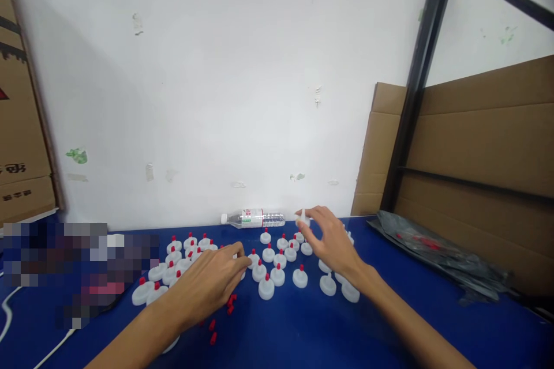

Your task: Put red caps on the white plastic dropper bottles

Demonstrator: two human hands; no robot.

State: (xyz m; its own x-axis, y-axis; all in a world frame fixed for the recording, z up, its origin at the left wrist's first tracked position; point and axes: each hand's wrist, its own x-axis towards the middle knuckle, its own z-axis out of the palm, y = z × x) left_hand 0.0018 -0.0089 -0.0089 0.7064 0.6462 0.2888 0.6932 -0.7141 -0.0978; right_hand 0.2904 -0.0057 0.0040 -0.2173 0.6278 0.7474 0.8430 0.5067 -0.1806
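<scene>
My right hand (329, 236) pinches a white plastic nozzle cap (303, 219) by its sides, its pointed spout upward and bare of any red tip. Over the middle of the table my left hand (219, 274) is closed, fingers bent down and together; what they hold, if anything, is hidden. A white cap partly shows behind and below those fingers. Several white nozzle caps with red tips, such as this one (266, 288), stand around both hands. Below my right wrist are white nozzle caps without red tips (328, 285). Loose small red tips (212, 338) lie below my left hand.
A clear plastic bottle (253, 218) lies on its side against the wall. Grey plastic bags (441, 253) lie at the right, by a black metal frame (418, 86) and cardboard (480, 132). At the left are a cardboard box (26, 127) and a white cable (54, 349) on the blue table (298, 334).
</scene>
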